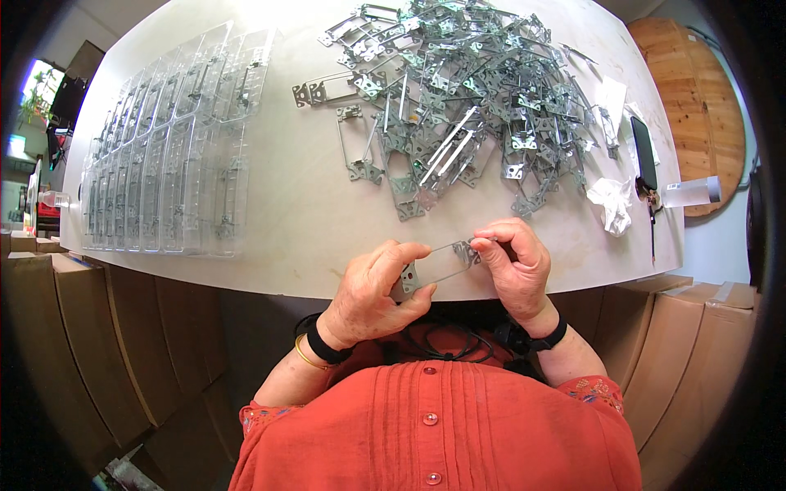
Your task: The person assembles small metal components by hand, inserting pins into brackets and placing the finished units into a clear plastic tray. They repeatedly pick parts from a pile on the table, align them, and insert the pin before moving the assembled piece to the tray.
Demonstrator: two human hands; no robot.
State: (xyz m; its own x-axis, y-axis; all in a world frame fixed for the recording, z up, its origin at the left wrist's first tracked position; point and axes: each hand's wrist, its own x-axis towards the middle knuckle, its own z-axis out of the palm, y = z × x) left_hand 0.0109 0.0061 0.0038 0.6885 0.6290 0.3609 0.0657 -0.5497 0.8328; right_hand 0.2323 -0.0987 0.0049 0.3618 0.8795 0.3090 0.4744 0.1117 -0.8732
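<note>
Close to the table's near edge, a small metal frame (466, 253) with two thin rods and a stamped plate at each end is held between both hands. My left hand (372, 286) is closed round the plate at its left end, thumb and forefinger pinching it. With thumb and fingertips, my right hand (517, 263) grips the corner of the plate at the other end. A large heap of similar metal frames (483, 98) lies beyond my hands, tangled together; a few lie loose at its left side.
Clear plastic trays (164, 147) with metal parts in their slots stand at the left. To the right are a crumpled white tissue (611, 204), a black phone-like object (644, 155) and a clear bottle (692, 192). Cardboard boxes (123, 327) stand below the table edge.
</note>
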